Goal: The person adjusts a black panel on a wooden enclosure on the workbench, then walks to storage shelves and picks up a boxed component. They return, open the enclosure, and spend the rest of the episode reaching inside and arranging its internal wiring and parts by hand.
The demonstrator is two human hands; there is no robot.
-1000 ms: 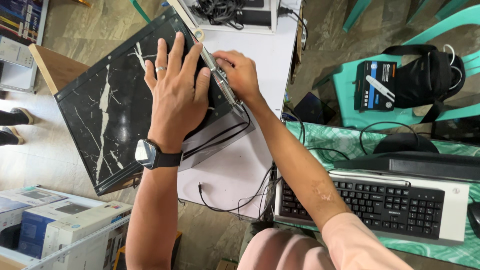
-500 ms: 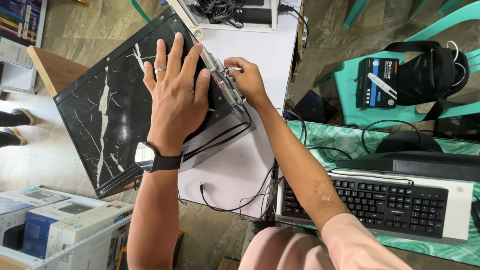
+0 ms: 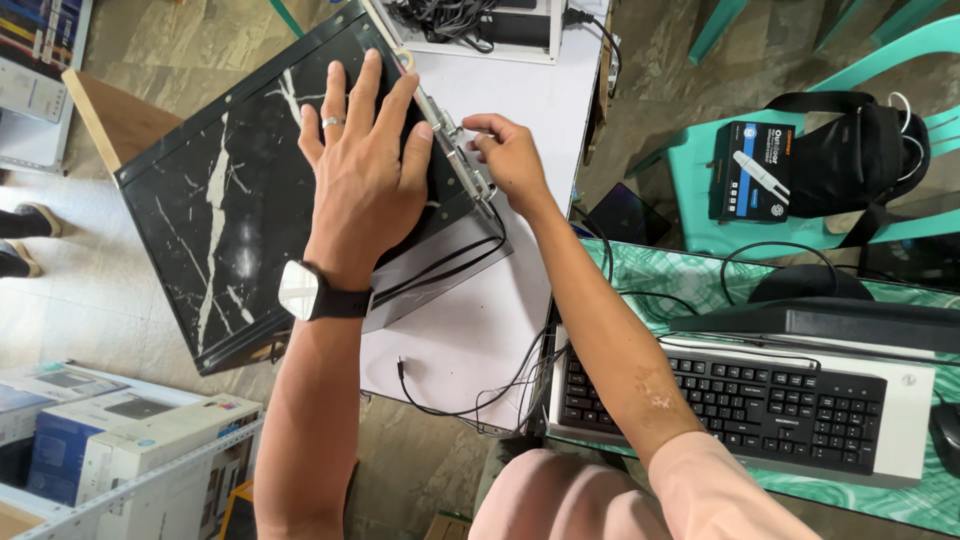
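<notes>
black and shiny, the cracked screen panel (image 3: 240, 210) lies tilted on the white table (image 3: 470, 330), with white cracks running down it. its left part sticks out past the table edge, over the floor. the left hand (image 3: 365, 180) lies flat on the panel, fingers spread wide, pressing down and gripping nothing. a ring is on one finger and a black watch (image 3: 315, 292) is on the wrist. the right hand (image 3: 510, 160) is at the panel's right edge, where a metal hinge strip (image 3: 455, 150) runs along it. its fingertips are bunched and pinching at the strip; i cannot tell if they hold something small. thin black wires (image 3: 440, 265) come out from under the panel and trail over the near table edge. there is bare white table to the right of the hand. a keyboard (image 3: 740, 400) sits near, on the right. boxes (image 3: 120, 440) are stacked near on the left.
</notes>
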